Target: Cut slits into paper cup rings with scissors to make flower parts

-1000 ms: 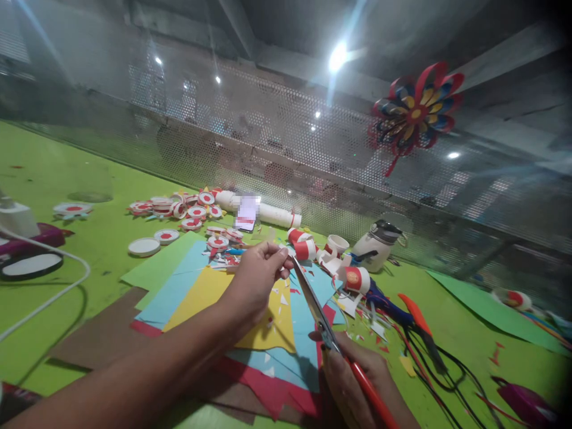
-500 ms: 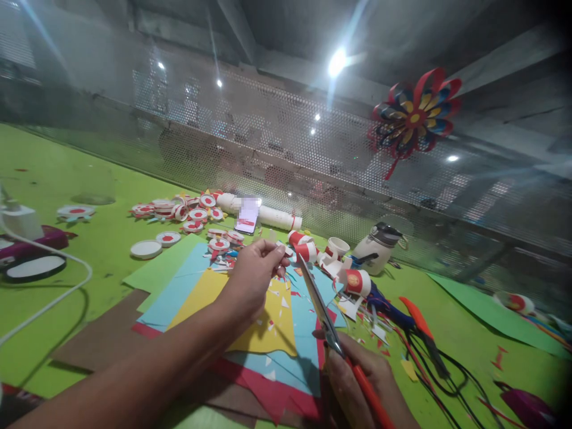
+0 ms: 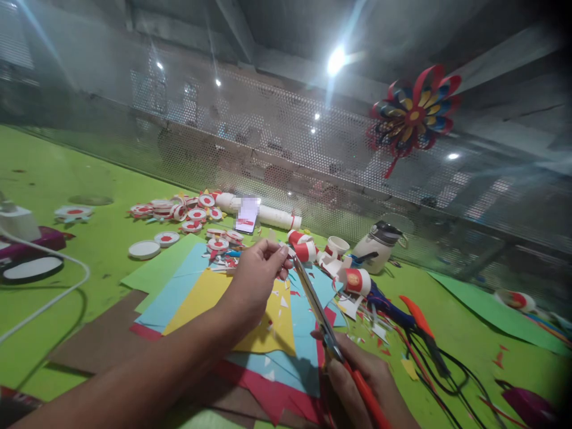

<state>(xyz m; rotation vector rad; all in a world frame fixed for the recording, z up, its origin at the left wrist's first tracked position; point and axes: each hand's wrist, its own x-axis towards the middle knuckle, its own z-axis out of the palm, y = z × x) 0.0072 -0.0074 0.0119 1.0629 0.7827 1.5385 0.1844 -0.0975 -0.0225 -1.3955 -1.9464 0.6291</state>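
My left hand (image 3: 254,277) is raised over the stacked paper, pinching a small white paper piece (image 3: 288,251) between thumb and fingers. Most of that piece is hidden by the fingertips. Red-handled scissors (image 3: 316,307) are gripped in my right hand (image 3: 364,372). Their blades point up and to the left, and the tips are right at the white piece; I cannot tell whether they touch it. Below lies a yellow paper sheet (image 3: 205,304) with small white and red scraps, on top of light blue sheets (image 3: 163,298), red sheets and brown card (image 3: 93,336).
Behind my left hand are several small red-and-white paper discs (image 3: 196,214), a phone (image 3: 247,217) leaning on a white roll (image 3: 279,217). At right are cut paper cups (image 3: 355,280), a white jug (image 3: 378,244), a blue-and-orange tool (image 3: 393,310) with cables and a green sheet (image 3: 487,313).
The scissors' tips have moved left and slightly down, up to the white piece in my left fingers. The blades look closer together. My left hand has barely moved.
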